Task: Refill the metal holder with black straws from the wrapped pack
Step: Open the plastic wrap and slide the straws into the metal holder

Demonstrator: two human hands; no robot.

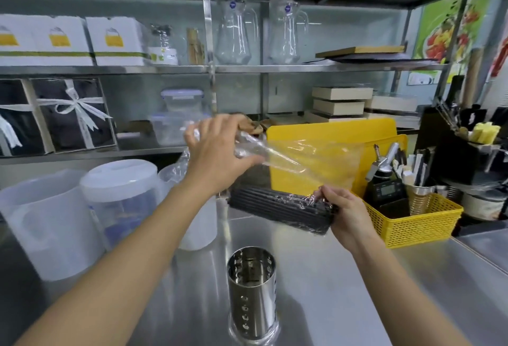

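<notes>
Clear plastic wrap (302, 158) stretched across mid-frame from the left hand (217, 150), which gripped its bunched end, to the black straws (277, 204) pinched by the right hand (343, 213). Below, the metal holder (251, 293) stood upright on the desk (343, 290).

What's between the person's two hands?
Head view: a clear plastic wrap sheet, stretched from the left hand to the black straw pack the right hand grips.

Behind right hand (347, 215) — straws (275, 203) partly hidden.
</notes>
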